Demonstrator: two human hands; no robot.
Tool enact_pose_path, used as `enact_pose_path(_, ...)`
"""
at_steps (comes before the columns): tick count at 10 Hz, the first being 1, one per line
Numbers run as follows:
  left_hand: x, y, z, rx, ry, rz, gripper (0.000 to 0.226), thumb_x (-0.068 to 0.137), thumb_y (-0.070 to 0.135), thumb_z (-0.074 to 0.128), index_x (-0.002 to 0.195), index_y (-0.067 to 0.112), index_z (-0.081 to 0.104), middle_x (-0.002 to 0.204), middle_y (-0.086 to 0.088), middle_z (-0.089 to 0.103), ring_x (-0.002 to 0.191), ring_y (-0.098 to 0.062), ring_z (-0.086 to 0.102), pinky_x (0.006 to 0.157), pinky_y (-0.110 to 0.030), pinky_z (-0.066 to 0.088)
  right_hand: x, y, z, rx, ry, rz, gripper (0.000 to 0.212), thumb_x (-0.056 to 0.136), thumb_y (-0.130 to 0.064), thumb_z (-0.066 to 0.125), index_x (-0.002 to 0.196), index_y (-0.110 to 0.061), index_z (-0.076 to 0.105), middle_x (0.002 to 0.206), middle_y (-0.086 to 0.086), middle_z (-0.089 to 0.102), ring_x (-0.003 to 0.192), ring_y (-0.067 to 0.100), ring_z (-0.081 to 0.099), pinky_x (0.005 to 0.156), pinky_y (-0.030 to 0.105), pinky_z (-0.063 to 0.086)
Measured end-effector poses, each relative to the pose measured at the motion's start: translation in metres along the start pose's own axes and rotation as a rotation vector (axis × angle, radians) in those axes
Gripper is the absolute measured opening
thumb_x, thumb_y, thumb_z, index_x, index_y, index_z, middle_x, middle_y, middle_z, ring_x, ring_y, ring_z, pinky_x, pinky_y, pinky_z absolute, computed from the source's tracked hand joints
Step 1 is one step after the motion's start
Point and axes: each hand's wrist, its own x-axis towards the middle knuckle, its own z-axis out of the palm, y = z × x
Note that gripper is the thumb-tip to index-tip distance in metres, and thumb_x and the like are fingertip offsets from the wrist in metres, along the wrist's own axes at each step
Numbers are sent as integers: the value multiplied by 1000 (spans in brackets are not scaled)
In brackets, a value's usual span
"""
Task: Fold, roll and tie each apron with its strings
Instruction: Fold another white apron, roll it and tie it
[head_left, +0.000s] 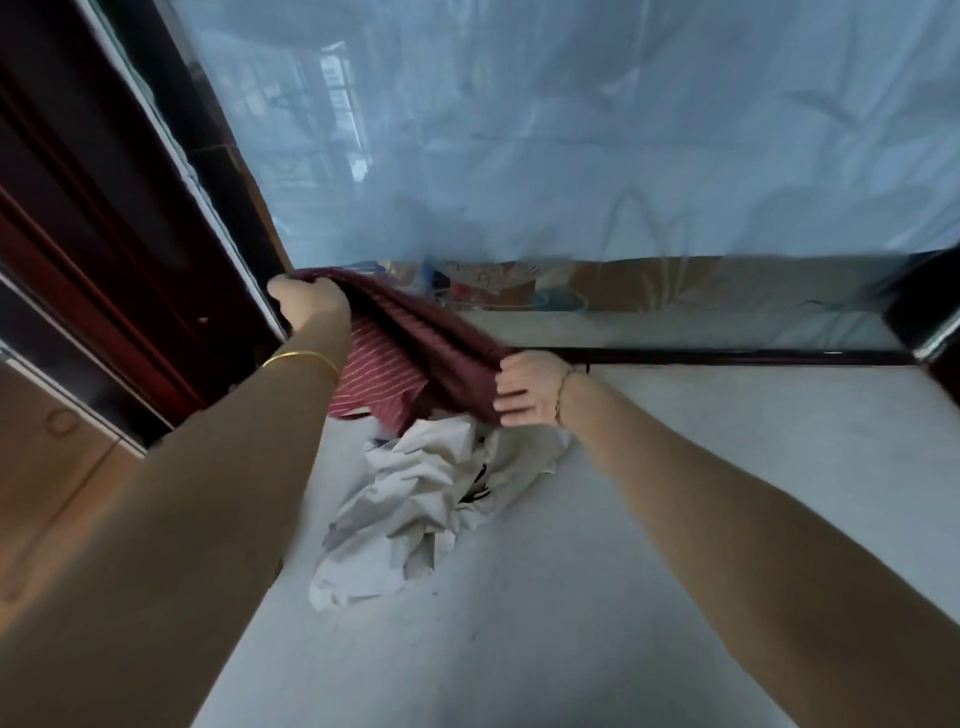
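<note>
The grey desk (701, 467) has lots of bare room on the right side and close to the person. Its far edge is a dark strip (727, 357), and past that hangs a big blue plastic sheet (571, 130). On the left, the desk ends beside a dark red wooden frame (104, 208).

The left hand (306, 304) is up high, very near that frame. The right hand (527, 387) is lower, near the far edge of the desk.

Both hands hold the red apron (415, 338) in the air above the desk. It is dark red with thin pale stripes, and it hangs in soft folds between the hands. The left fingers are curled tight around one end; the right fingers grip the other end. A white apron (431, 499) lies in a crumpled heap on the desk, just under the red one.

A gold bangle (300, 358) is on the left wrist.
</note>
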Motion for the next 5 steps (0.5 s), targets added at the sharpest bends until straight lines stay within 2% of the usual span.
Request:
enact_pose_path(1, -4, -51, -17, 426, -127, -22, 78, 88, 25, 60, 149, 8, 13, 148, -19, 28, 132, -33, 37, 108, -36, 29, 19, 27, 15, -174, -7, 82, 35, 100, -4, 34, 134, -6, 44, 137, 16, 47, 124, 32, 48, 101, 47, 43)
enact_pose_path(2, -9, -100, -27, 914, -541, 275, 45, 86, 38, 62, 111, 2, 57, 103, -18, 60, 86, -26, 58, 74, -35, 48, 33, 44, 17, -286, 17, 115, 43, 94, 3, 43, 137, -1, 38, 139, 22, 43, 122, 37, 50, 87, 42, 49)
enact_pose_path(3, -17, -127, -22, 1257, -963, 401, 60, 69, 60, 64, 101, 10, 61, 94, -5, 59, 91, -22, 57, 80, -31, 46, 39, 52, 7, -358, 53, 130, 46, 90, 8, 45, 136, 5, 38, 137, 26, 44, 121, 38, 50, 84, 41, 50)
enact_pose_path(4, -34, -121, -18, 1481, -1044, 537, 29, 84, 38, 65, 80, 11, 55, 83, 1, 55, 95, -26, 59, 75, -30, 44, 40, 59, -2, -412, 109, 102, 54, 89, 10, 46, 140, 0, 34, 140, 24, 41, 121, 38, 49, 81, 41, 52)
enact_pose_path(5, -48, -75, -7, 1006, -1209, 407, 16, 92, 22, 60, 93, 6, 59, 86, -4, 59, 85, -21, 59, 74, -31, 48, 40, 68, -9, -499, 170, -28, 76, 86, 13, 50, 148, -23, 24, 147, 9, 32, 125, 31, 45, 88, 40, 52)
